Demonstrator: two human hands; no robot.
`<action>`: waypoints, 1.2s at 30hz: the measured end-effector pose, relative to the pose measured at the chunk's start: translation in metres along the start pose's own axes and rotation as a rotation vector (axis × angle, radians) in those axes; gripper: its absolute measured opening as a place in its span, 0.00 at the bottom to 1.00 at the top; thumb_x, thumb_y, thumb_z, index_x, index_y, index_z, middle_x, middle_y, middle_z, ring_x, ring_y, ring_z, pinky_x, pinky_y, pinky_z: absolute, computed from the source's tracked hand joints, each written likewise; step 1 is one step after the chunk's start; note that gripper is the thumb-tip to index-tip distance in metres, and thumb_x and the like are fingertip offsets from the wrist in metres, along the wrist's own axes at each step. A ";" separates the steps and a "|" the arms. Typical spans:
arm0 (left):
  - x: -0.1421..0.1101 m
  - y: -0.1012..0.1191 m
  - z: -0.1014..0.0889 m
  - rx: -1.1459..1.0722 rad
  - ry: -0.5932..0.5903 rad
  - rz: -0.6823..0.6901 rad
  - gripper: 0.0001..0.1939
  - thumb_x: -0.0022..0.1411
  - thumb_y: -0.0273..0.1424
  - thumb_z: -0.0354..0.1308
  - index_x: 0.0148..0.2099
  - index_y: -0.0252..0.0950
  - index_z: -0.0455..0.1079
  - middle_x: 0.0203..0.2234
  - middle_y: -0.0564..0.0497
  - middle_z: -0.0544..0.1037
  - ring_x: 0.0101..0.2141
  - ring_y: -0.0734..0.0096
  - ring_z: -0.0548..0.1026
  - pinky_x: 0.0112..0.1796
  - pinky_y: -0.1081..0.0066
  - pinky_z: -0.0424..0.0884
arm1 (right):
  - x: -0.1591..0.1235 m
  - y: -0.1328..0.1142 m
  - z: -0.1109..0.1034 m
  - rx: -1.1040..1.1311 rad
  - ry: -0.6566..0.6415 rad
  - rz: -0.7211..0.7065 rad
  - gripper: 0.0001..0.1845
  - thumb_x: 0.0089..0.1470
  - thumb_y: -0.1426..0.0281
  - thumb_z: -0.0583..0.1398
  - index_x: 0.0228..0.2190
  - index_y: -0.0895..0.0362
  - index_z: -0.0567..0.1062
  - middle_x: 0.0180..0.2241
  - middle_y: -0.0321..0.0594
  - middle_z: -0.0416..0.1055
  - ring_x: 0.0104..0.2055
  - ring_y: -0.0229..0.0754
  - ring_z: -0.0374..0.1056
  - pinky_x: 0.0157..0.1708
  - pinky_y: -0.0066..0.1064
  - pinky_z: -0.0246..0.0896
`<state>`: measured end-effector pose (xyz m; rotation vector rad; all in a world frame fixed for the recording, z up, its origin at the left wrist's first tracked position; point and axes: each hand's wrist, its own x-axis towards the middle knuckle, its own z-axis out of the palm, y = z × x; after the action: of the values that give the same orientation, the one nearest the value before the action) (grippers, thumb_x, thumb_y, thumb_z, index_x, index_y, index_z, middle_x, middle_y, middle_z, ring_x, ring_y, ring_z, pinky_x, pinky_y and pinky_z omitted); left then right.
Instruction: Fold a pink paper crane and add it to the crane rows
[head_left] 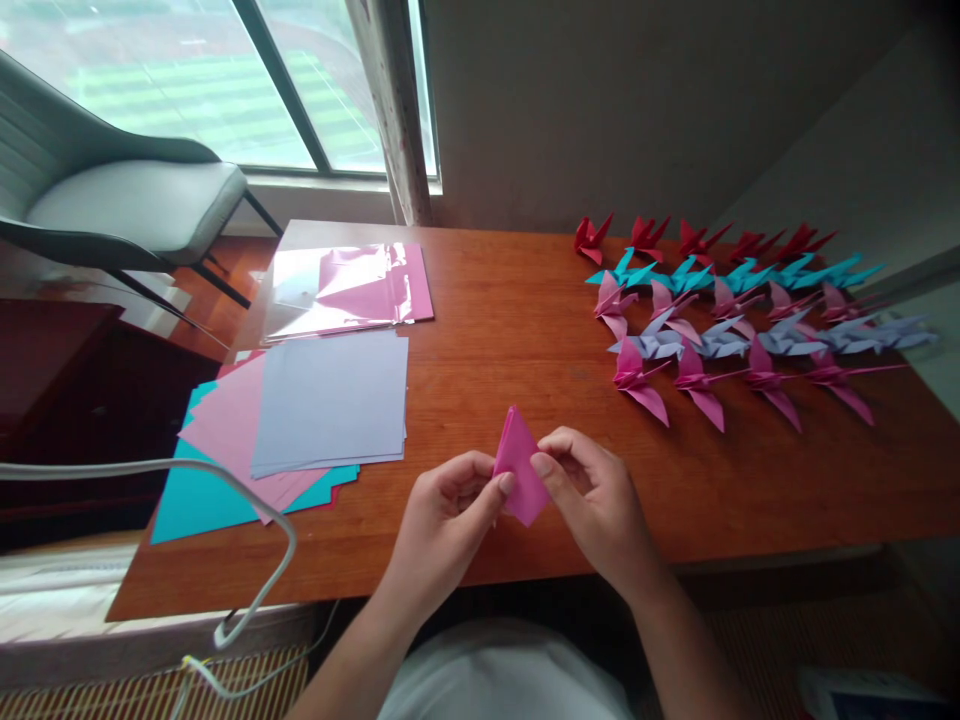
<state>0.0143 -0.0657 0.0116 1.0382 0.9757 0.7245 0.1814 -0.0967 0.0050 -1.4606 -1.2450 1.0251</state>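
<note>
Between my two hands is a folded piece of magenta origami paper (520, 472), kite-shaped, with its narrow tip pointing away from me. My left hand (456, 510) pinches its left edge, thumb on top and fingers underneath. On the other side my right hand (592, 495) grips the right edge between thumb and curled fingers. Both hands are just above the near part of the wooden table (495, 340). The underside of the paper and some fingertips are hidden.
Rows of folded paper cranes, including a magenta crane (637, 380) and a red crane (592, 238), stand at the right. Lavender sheets (334, 400) lie over pink and turquoise sheets (202, 505) at left, below a plastic packet (349, 285). A white cable (255, 490) loops at lower left.
</note>
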 end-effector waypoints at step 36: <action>0.008 -0.006 0.008 -0.061 0.197 0.041 0.12 0.61 0.37 0.66 0.42 0.34 0.80 0.31 0.49 0.84 0.31 0.68 0.80 0.29 0.76 0.75 | 0.000 0.002 0.013 -0.267 0.262 -0.218 0.01 0.61 0.71 0.62 0.34 0.54 0.75 0.31 0.37 0.73 0.30 0.39 0.68 0.30 0.30 0.64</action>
<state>0.0254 -0.0633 0.0052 0.9486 1.0967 0.8972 0.1690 -0.0951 0.0002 -1.5616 -1.3481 0.5185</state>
